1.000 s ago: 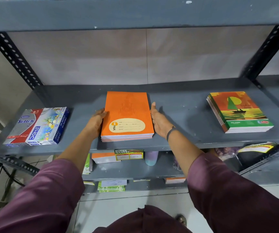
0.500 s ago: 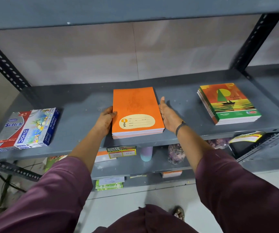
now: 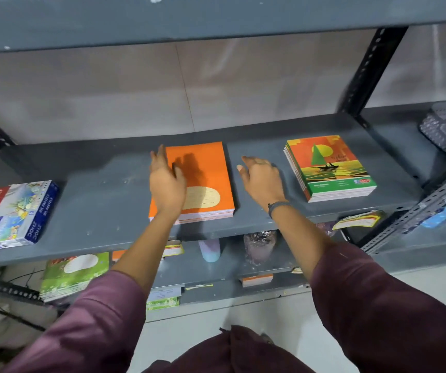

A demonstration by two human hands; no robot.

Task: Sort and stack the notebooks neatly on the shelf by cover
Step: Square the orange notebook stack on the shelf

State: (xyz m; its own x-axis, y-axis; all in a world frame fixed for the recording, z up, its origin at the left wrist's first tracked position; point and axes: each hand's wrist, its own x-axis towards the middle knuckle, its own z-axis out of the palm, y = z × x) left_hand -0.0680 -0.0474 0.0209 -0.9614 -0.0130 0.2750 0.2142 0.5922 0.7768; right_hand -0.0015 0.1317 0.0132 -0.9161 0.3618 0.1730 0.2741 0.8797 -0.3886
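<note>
A stack of orange notebooks (image 3: 211,170) with a cream label lies flat in the middle of the grey metal shelf (image 3: 103,205). My left hand (image 3: 166,181) hovers over the stack's left part, fingers spread, holding nothing. My right hand (image 3: 262,179) floats just right of the stack, apart from it, fingers loosely apart and empty. A second stack with sailboat-at-sunset covers (image 3: 329,168) sits further right on the same shelf.
A box of oil pastels (image 3: 14,214) lies at the shelf's left end. The lower shelf holds green notebooks (image 3: 74,275), an orange stack (image 3: 256,279), a pale cup (image 3: 209,250) and packets. A perforated upright (image 3: 372,71) stands at the back right.
Both hands let go of the orange stack's sides and lifted; the left now hovers over the cover, the right has drawn away to the right. The view shifted.
</note>
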